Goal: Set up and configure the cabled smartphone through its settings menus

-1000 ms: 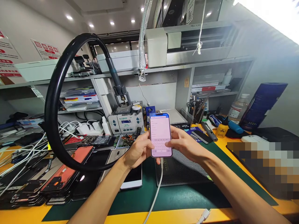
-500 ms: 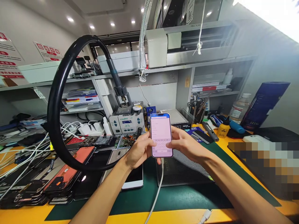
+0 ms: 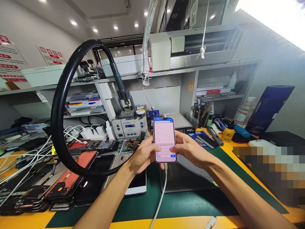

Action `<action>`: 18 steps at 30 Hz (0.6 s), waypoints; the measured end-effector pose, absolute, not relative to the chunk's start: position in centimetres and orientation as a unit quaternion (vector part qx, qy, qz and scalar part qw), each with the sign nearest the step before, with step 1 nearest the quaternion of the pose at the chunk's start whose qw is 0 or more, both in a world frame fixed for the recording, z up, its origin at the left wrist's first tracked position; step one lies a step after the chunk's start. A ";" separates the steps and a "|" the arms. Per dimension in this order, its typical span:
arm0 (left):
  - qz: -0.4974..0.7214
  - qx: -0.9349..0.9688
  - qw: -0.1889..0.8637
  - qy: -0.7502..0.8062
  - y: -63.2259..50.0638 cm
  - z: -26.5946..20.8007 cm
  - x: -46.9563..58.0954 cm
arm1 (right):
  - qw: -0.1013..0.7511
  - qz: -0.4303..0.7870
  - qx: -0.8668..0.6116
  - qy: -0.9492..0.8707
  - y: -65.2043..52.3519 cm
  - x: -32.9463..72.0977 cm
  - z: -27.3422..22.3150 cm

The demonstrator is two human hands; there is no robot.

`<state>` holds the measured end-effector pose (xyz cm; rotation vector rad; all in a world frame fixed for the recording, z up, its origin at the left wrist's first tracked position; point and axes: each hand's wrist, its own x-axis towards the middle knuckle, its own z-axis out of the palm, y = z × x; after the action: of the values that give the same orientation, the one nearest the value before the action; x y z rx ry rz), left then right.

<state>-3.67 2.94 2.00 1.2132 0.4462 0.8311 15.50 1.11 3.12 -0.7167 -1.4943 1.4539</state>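
A smartphone (image 3: 164, 135) with a lit screen is held upright between my two hands, a keyboard showing on its lower half. My left hand (image 3: 144, 156) grips its left edge, thumb on the keyboard. From the other side my right hand (image 3: 187, 148) grips the phone too, its thumb also over the keys. A white charging cable (image 3: 163, 187) runs from the phone's bottom end down past the bench edge. Below and behind the phone lies a dark perforated plate (image 3: 181, 179) on the green mat (image 3: 147, 206).
Stacked phone screens (image 3: 78, 168) lie at the left under a thick black hose (image 3: 55, 108) that loops to a soldering station (image 3: 130, 127). A yellow bottle (image 3: 228, 132) and a clear bottle (image 3: 245, 111) stand at the right. A loose white plug (image 3: 211, 222) lies near the front edge.
A blue key has appeared at the keyboard's lower right, and the list above it looks different. Both hands keep their hold on the phone. The view has shifted slightly.
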 end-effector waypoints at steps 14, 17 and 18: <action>0.372 0.552 0.720 0.195 3.1 1.9 -3.8 | 0.458 0.624 -0.288 -0.564 1.5 15.4 3.0; 0.373 0.552 0.721 0.191 3.0 1.9 -3.8 | 0.461 0.623 -0.302 -0.556 1.4 15.3 3.0; 0.373 0.552 0.722 0.190 3.0 1.9 -3.8 | 0.462 0.622 -0.307 -0.553 1.4 15.3 3.0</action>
<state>-3.78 2.99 1.91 1.2183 0.4188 0.8233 15.32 1.40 2.98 -0.7539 -1.3591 1.5300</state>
